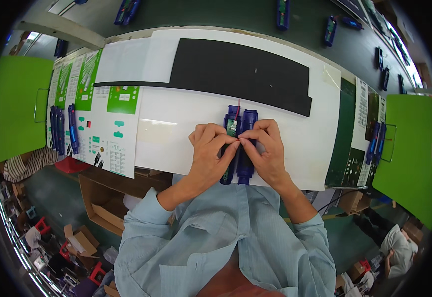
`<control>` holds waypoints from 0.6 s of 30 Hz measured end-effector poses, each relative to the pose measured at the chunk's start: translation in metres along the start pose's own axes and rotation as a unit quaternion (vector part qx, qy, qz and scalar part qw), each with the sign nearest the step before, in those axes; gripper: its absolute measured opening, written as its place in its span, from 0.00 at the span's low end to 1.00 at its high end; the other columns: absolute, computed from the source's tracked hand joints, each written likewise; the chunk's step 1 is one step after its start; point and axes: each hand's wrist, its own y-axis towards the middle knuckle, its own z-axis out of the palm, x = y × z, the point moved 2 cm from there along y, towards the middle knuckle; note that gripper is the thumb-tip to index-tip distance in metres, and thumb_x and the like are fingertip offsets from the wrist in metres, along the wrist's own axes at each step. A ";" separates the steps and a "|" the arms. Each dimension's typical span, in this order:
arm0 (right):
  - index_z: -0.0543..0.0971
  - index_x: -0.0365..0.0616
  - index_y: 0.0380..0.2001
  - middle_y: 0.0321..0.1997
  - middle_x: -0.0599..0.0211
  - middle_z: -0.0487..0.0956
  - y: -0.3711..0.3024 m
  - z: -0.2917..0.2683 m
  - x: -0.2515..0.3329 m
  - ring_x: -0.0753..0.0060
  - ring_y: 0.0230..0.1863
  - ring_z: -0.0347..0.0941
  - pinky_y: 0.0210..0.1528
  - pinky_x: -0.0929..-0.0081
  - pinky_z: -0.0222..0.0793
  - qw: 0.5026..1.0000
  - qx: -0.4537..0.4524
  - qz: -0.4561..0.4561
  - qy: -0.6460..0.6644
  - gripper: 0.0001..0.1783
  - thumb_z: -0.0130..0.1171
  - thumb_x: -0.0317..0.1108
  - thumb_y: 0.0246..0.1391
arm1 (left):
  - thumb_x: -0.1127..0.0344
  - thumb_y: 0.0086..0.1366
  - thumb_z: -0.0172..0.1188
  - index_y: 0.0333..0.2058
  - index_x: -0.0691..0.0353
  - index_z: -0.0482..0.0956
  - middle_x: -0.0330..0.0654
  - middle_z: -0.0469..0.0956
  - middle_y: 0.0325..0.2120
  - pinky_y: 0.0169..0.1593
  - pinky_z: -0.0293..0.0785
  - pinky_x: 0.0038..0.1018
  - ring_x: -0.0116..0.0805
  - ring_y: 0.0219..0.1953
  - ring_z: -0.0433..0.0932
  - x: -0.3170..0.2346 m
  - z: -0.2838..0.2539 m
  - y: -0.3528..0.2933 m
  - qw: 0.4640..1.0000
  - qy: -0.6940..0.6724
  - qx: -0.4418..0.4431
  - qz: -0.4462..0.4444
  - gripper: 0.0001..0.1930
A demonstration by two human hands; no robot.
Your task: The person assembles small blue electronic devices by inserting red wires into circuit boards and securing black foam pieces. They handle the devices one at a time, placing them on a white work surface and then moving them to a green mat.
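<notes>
Two long dark-blue plastic casing halves lie side by side on the white work surface in front of me. The left half (233, 112) holds a green circuit board (231, 126), and a thin red wire (238, 103) rises from its far end. The right half (246, 169) shows no board. My left hand (210, 152) reaches over the left half, thumb and forefinger pinched. My right hand (267, 152) reaches over the right half in a matching pinch. Their fingertips meet over the gap between the halves; whatever small thing they grip is hidden.
A black mat (240, 69) lies beyond the casings. Several blue casings (72, 129) rest on printed sheets at left, and others (376, 143) at right. Farther off, a dark green belt (206, 15) carries more blue units. Green panels (15, 106) flank the bench.
</notes>
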 end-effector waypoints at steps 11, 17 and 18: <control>0.83 0.43 0.35 0.50 0.69 0.82 0.019 -0.006 0.017 0.56 0.58 0.72 0.59 0.59 0.70 0.987 0.112 -0.097 -0.071 0.08 0.72 0.25 0.50 | 0.67 0.60 0.74 0.44 0.56 0.84 0.37 0.76 0.42 0.57 0.57 0.41 0.41 0.49 0.73 -0.014 -0.017 -0.030 0.983 0.174 -0.009 0.063 0.13; 0.81 0.43 0.33 0.47 0.70 0.82 0.025 0.003 0.022 0.57 0.57 0.74 0.61 0.59 0.71 0.966 0.198 -0.129 -0.103 0.08 0.70 0.24 0.49 | 0.71 0.61 0.71 0.41 0.61 0.83 0.41 0.77 0.38 0.53 0.66 0.40 0.40 0.45 0.76 -0.002 -0.014 -0.037 0.986 0.133 0.013 0.097 0.10; 0.81 0.43 0.33 0.48 0.69 0.82 0.026 0.003 0.022 0.57 0.57 0.74 0.61 0.59 0.71 0.966 0.208 -0.122 -0.098 0.08 0.70 0.24 0.49 | 0.71 0.60 0.71 0.41 0.62 0.82 0.41 0.77 0.39 0.51 0.68 0.39 0.41 0.45 0.76 0.000 -0.013 -0.038 0.987 0.125 0.017 0.103 0.10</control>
